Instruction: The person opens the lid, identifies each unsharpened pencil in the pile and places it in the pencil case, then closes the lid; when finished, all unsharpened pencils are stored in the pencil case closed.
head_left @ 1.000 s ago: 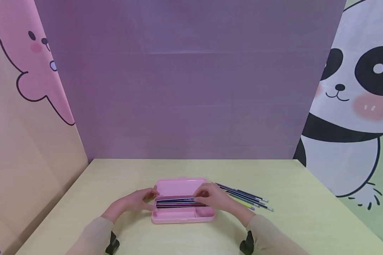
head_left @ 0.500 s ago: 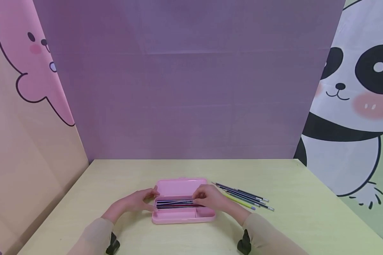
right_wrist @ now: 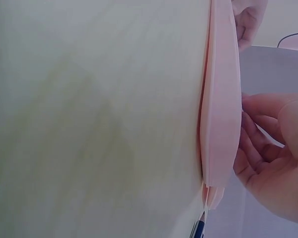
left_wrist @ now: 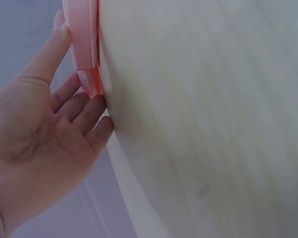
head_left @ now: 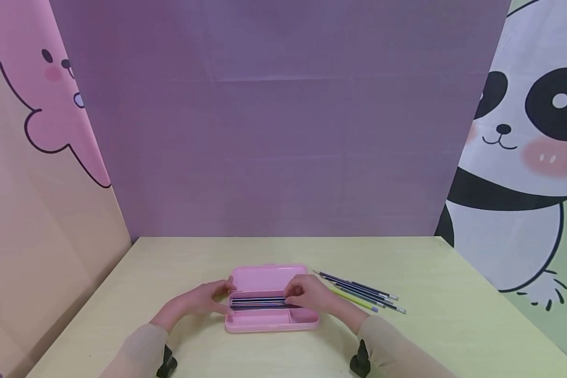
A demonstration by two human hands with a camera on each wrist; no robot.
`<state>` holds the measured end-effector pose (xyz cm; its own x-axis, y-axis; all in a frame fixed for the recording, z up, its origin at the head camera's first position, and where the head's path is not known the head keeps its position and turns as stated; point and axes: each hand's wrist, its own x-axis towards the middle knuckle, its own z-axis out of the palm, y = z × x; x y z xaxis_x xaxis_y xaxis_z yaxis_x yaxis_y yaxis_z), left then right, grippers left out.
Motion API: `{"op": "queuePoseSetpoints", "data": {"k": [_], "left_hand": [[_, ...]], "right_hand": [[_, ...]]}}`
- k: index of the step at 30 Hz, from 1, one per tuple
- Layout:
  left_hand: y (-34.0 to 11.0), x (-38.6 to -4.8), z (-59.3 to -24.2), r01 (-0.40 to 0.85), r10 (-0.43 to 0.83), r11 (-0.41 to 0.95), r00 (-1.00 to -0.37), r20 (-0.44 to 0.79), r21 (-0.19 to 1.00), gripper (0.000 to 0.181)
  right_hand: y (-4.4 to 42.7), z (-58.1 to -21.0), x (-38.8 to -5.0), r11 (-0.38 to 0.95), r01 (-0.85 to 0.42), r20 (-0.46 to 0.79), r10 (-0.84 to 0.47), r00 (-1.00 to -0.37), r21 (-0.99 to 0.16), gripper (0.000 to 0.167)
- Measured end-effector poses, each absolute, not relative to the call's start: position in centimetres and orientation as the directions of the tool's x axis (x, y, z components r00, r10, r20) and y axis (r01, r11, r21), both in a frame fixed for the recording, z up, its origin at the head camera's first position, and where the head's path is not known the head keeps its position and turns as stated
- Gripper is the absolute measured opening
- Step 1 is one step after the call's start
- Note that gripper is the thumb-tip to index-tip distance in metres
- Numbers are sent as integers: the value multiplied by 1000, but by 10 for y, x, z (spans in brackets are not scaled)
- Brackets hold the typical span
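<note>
A pink pencil case (head_left: pixel 260 327) lies opened out on the table, its lid folded back. Dark striped pencils (head_left: pixel 257 303) lie side by side in its long compartment. My left hand (head_left: pixel 202 298) holds the case's left end, thumb at the near side and fingers towards the hinge; the left wrist view shows that hand (left_wrist: pixel 49 129) against the pink edge. Over the right part of the compartment, my right hand (head_left: pixel 314 294) has its fingers curled down onto the pencils' ends, which it covers. The right wrist view shows this hand (right_wrist: pixel 273 148) behind the case wall, fingertips hidden.
Several more dark pencils (head_left: pixel 359 289) lie slanted on the table right of the case, beside a yellow one (head_left: pixel 352 299). A small front compartment (head_left: pixel 304 315) shows at the case's right. A purple backdrop (head_left: pixel 283 157) stands behind the table (head_left: pixel 170 257).
The pencils in the case have shifted and now lie more parallel. My right hand has moved slightly left and nearer. The left hand stays put on the case.
</note>
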<state>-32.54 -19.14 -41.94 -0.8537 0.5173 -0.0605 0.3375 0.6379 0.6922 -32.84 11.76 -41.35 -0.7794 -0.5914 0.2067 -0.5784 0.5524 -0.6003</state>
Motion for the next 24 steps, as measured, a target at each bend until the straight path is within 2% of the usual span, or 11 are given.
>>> {"op": "queuePoseSetpoints", "data": {"k": [10, 24], "left_hand": [[-192, -325, -420, 340, 515, 646, -855, -62, 683, 63], [-191, -325, -420, 315, 495, 653, -866, -73, 689, 62]], "right_hand": [[119, -414, -329, 551, -546, 157, -599, -785, -630, 7], [127, -408, -328, 567, -569, 211, -573, -792, -595, 7]]}}
